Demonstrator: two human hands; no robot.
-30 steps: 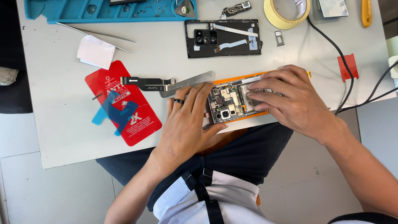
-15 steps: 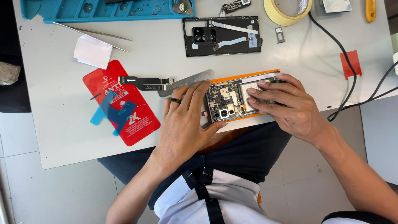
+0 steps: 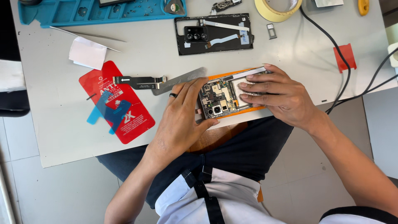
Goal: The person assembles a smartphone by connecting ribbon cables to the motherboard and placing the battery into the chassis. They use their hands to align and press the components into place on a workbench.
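Red packet (image 3: 117, 101), tape roll (image 3: 277, 10), blue tray (image 3: 83, 14)

Orange-edged phone (image 3: 219, 99), red packet (image 3: 118, 101), blue tray (image 3: 83, 14)
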